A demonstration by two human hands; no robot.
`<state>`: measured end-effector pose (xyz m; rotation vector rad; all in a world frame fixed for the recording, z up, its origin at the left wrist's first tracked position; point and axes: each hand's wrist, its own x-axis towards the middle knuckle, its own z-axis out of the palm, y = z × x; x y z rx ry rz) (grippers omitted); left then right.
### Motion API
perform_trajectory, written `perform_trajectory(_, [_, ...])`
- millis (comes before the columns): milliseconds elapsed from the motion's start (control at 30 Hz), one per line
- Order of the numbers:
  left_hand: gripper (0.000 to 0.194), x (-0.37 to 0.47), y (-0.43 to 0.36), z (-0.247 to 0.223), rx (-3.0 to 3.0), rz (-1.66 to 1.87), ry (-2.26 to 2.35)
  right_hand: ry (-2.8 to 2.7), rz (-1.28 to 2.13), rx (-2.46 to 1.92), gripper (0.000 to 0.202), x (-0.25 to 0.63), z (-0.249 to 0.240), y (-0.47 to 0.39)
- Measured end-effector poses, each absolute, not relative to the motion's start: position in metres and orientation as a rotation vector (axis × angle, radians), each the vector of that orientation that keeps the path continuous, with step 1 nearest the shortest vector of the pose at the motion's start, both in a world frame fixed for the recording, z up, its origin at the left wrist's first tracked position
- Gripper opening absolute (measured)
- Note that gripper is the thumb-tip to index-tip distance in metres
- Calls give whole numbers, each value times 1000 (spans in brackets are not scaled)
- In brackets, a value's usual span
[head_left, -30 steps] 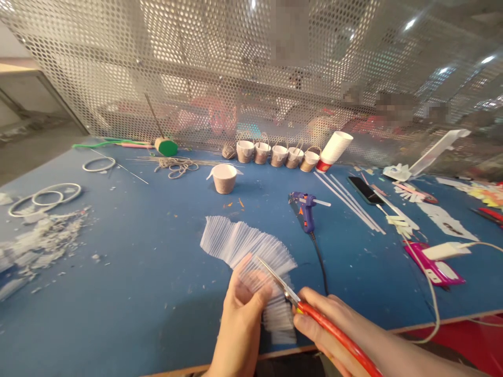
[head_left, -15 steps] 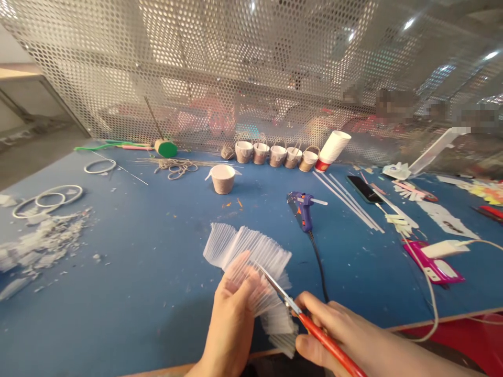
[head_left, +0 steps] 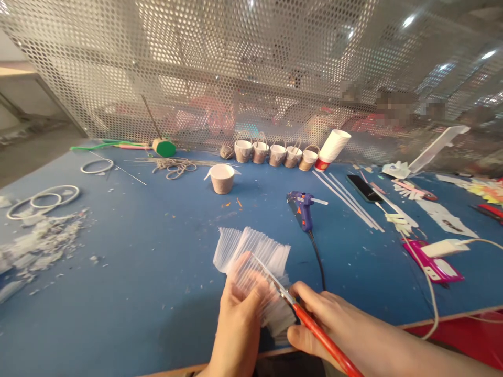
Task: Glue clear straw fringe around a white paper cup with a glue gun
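Near the table's front edge, my left hand (head_left: 243,309) is closed on a strip of white, sheer pleated fabric (head_left: 267,248), which fans out above and below the fingers. My right hand (head_left: 318,319) grips scissors with red handles (head_left: 320,335). Their metal blades lie over the pleated fabric, pointing up and left, close to my left fingertips. Whether the blades are parted is hard to make out. Beyond the hands stands a twine-wrapped cup (head_left: 222,178) with pale flaps at its rim.
A purple glue gun (head_left: 303,209) lies to the right, its black cord running toward my right hand. Several small baskets (head_left: 277,155) and stacked paper cups (head_left: 333,149) line the back. White scraps (head_left: 43,241) and rings (head_left: 43,201) lie left. A phone (head_left: 363,187) rests at right.
My left hand has shifted slightly right, and the pleated fabric has bunched closer together with its lower end drawn in. The scissors have moved slightly to the left.
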<state>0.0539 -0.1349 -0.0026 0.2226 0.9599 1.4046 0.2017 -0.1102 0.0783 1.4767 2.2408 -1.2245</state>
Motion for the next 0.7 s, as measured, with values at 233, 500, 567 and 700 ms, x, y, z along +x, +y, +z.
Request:
perform_trajectory(233, [69, 52, -135, -1, 251, 1425, 986, 2171, -1197, 1484, 17, 196, 86, -111])
perform_trajectory(500, [56, 50, -135, -1, 267, 1447, 1031, 2180, -1225, 1530, 23, 202, 84, -112])
perform_trajectory(567, [53, 48, -134, -3, 260, 1471, 1030, 2171, -1257, 1525, 23, 205, 84, -113])
perform_trajectory(700, [56, 45, -132, -2, 264, 1484, 994, 2148, -1236, 1507, 21, 204, 88, -116])
